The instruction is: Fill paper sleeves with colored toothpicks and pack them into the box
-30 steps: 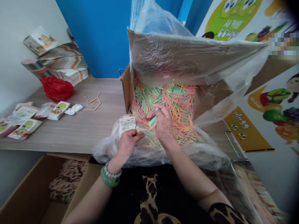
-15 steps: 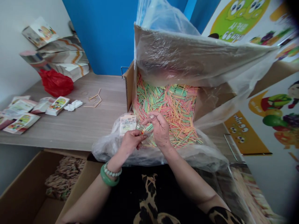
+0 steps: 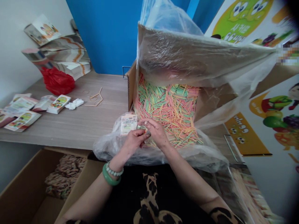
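Note:
My left hand is closed, thumb against fingers, on a small clear packet with a bit of red and yellow print. Curled over the packet's far side, my right hand has its fingers bent together close to the left fingertips; what they pinch is hidden. Just left of the hands lies a small stack of printed packets on the plastic liner. Behind the hands, many thin pink, green, yellow and orange sticks fill a lined cardboard box.
Left on the table are small printed boxes, a crumpled tissue, bent sticks, and a red plastic bag. Below stands an open carton with bundled packets. A blue panel rises behind.
My right hand has lowered, with its fingers closer to the left fingertips. Green sticks that showed between the hands are now mostly covered. The view has shifted slightly.

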Tool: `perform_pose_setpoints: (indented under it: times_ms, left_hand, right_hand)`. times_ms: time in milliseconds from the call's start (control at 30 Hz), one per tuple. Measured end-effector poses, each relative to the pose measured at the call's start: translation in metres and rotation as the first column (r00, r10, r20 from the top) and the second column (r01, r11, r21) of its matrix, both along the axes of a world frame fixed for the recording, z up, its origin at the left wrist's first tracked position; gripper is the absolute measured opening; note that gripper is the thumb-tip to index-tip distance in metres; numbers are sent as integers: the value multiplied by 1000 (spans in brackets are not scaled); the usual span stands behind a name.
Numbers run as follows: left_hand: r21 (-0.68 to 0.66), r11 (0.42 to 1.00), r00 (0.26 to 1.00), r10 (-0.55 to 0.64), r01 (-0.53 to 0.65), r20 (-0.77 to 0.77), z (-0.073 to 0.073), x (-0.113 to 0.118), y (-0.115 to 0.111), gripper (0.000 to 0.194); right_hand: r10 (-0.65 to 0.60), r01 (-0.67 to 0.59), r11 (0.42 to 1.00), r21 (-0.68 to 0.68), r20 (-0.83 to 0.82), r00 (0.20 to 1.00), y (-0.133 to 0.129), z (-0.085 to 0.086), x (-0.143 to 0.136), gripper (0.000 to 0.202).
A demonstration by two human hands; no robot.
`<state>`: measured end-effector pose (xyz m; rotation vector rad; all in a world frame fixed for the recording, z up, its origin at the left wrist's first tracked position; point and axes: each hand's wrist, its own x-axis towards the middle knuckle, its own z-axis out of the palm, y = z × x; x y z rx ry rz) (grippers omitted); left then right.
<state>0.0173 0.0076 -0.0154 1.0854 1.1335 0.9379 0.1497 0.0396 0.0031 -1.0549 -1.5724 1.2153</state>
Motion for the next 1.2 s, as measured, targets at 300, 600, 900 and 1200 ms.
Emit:
perform_pose_setpoints:
  times_ms: [300, 600, 900, 1200]
  left_hand:
    - [33, 972, 929, 213, -233, 303, -5, -16, 14, 22]
    - [189, 956, 972, 204, -224, 118, 4, -25, 2, 21]
    - [94, 686, 684, 685, -722, 252, -17, -26, 3, 21]
    - [64, 713, 707, 673, -698, 220, -32, -24, 7, 25]
  right_hand:
    - [121, -118, 992, -43, 58, 991, 11, -9, 19, 37]
    - [-85, 83, 996, 17, 180, 980, -1, -18, -3, 12]
    - [-50, 51, 999, 0, 143, 988, -16, -31, -30, 18]
    - [167, -150, 983, -106, 177, 970, -22, -44, -3, 28]
